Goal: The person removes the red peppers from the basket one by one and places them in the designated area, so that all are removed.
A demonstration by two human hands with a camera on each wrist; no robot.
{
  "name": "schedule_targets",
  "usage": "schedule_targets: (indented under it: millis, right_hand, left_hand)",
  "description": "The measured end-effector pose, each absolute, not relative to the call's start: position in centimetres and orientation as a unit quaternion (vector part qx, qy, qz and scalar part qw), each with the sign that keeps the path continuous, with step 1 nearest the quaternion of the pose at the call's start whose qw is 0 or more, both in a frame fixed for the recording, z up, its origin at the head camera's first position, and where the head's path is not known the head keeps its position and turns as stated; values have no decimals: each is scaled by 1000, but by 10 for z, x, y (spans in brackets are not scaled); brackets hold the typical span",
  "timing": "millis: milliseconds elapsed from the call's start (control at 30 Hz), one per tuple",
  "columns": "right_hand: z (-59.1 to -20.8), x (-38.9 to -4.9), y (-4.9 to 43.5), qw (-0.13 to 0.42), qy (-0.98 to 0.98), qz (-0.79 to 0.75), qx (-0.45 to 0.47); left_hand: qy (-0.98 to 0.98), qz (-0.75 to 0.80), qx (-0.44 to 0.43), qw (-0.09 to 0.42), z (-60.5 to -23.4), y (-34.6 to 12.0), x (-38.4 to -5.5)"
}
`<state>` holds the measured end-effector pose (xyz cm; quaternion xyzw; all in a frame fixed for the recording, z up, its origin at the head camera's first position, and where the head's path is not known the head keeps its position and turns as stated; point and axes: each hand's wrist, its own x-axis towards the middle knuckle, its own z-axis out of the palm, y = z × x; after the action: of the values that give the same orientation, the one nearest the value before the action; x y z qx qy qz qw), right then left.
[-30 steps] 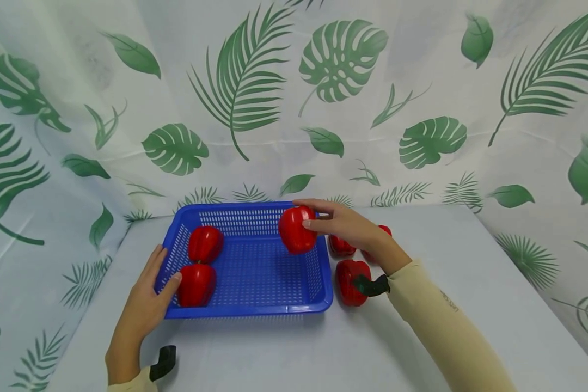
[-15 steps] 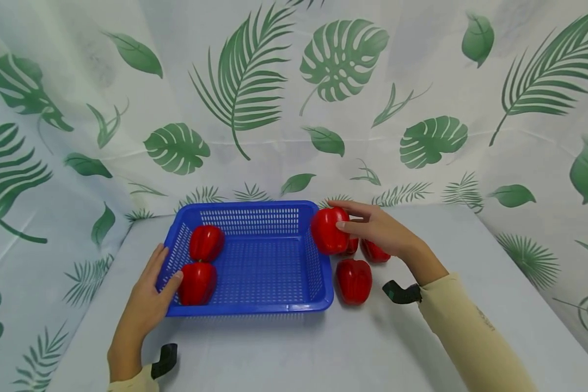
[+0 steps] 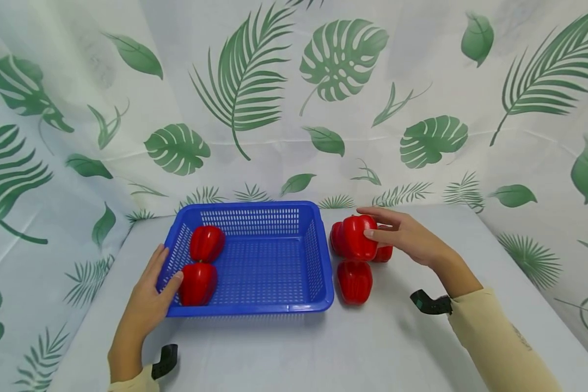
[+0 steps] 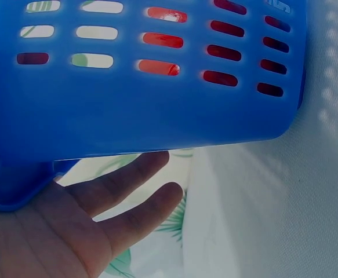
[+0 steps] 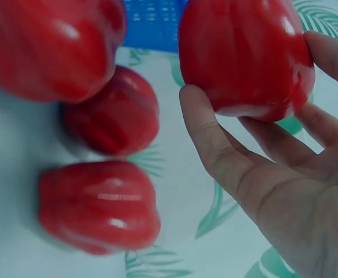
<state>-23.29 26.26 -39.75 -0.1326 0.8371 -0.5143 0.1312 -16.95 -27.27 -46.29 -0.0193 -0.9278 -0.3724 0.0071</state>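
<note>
My right hand (image 3: 402, 234) pinches a red bell pepper (image 3: 356, 239) between thumb and fingers, over the group of peppers right of the blue basket (image 3: 245, 311). In the right wrist view this held bell pepper (image 5: 244, 58) appears apart from the others. Three more red bell peppers lie on the table: a near one (image 3: 355, 283), one (image 3: 336, 237) partly behind the held pepper, and one (image 3: 384, 252) partly behind the right hand. My left hand (image 3: 144, 302) holds the basket's left rim, thumb over the edge and fingers along the outside. Two bell peppers (image 3: 207, 243) sit at the basket's left end.
A white cloth covers the table (image 3: 255, 354). Behind it hangs a white curtain (image 3: 269, 174) printed with green leaves, which also runs along both sides. A black wrist-worn piece (image 3: 431, 304) sits at the right sleeve, and a similar one (image 3: 164, 362) at the left.
My right hand has carried the held bell pepper rightward, from above the basket's right end, past its rim, to the peppers on the table. The left hand and the basket stay put.
</note>
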Motion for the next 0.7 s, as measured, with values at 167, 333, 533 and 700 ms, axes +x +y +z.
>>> schedule_targets:
  millis: [167,333,533,700]
  right_hand:
    - [-399,-224,278,120,838,-516,-127]
    - [-403,-215,293,110,836,-524,-119]
    - [-413,-205,309,107,831,-538,-96]
    - [-426,-197,322,109,831,-542,-70]
  left_hand:
    - [-926,-377,-20,9,-466,-271,-169]
    - [-927,-375,-16,4,-466,-271,-168]
    - [-929,-370,-17,8,-466,-273,-169]
    - [-928,-372,-18,11,-468,-273,-169]
